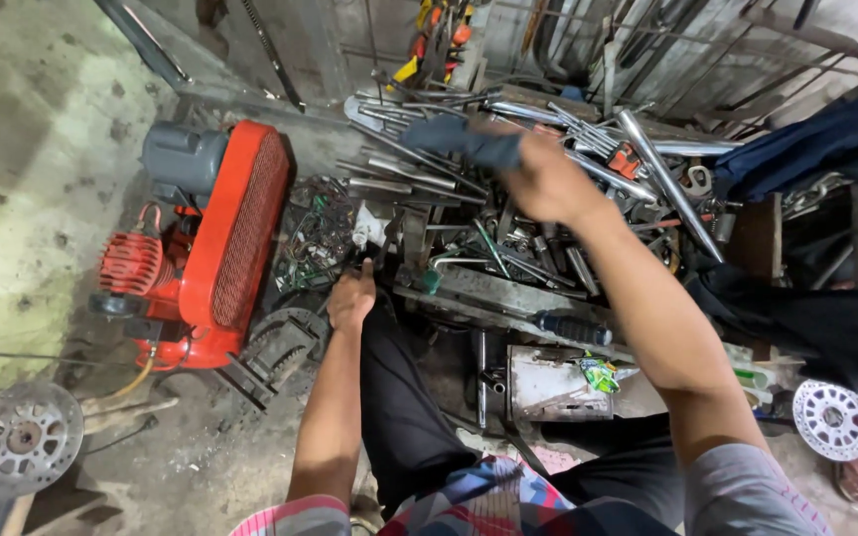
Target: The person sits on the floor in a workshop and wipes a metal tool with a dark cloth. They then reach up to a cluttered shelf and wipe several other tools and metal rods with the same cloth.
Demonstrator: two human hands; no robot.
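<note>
Right hand [548, 184] fingers closed on dark-handled tool [464, 139], seemingly

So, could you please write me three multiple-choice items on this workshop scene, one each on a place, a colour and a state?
1. Where is the air compressor?
A. beside the left hand
B. behind the right hand
C. on the bench

2. What colour is its belt guard?
A. green
B. red-orange
C. white

3. What is the right hand doing?
A. resting flat
B. gripping a dark blue handle
C. hanging empty

Answers: 1 A, it stands on the floor next to the left hand; 2 B, the mesh guard is red-orange; 3 B, fingers close around the handle.
</note>
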